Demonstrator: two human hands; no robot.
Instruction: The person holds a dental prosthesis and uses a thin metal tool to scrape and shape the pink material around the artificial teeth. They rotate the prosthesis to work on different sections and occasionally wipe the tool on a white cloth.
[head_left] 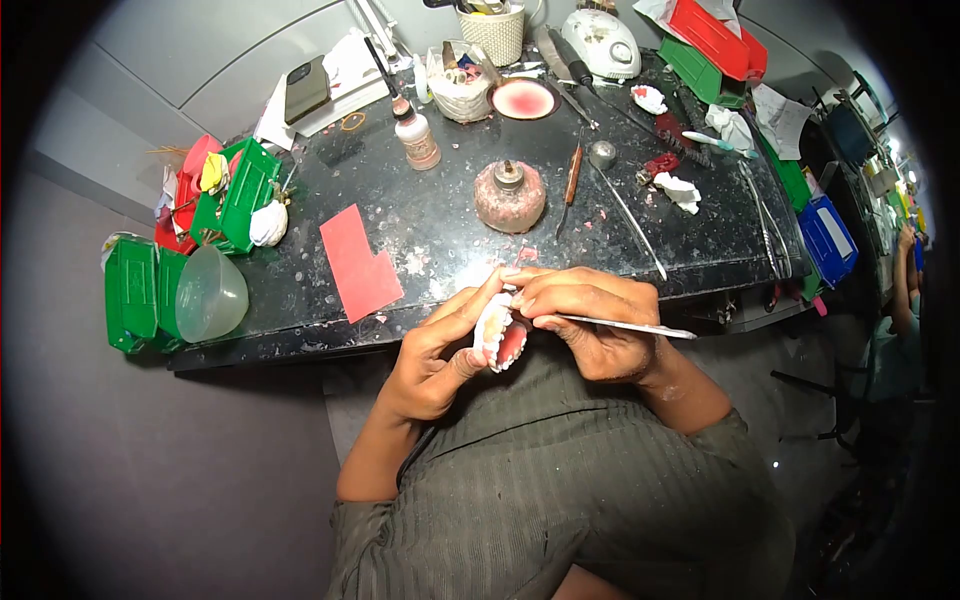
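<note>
My left hand (432, 368) is closed around a dental cast (494, 322) with white teeth and a pink, wax-like inner surface. The cast is tilted on its side above my lap, near the bench's front edge. In my right hand (605, 318) a slim metal carving tool (650, 328) is gripped, its shaft pointing out to the right. Its working tip lies among my fingers at the cast's upper edge and cannot be made out. Just beyond my hands, a glass spirit lamp (511, 200) stands near a cut red wax sheet (358, 268).
The black bench (310, 225) carries a dropper bottle (416, 140), a wooden-handled wax knife (572, 188), a long metal tool (632, 225) and a red-stained dish (524, 98). Green bins (132, 290) and a translucent bowl (212, 295) are at left. Another person's arm (903, 280) shows far right.
</note>
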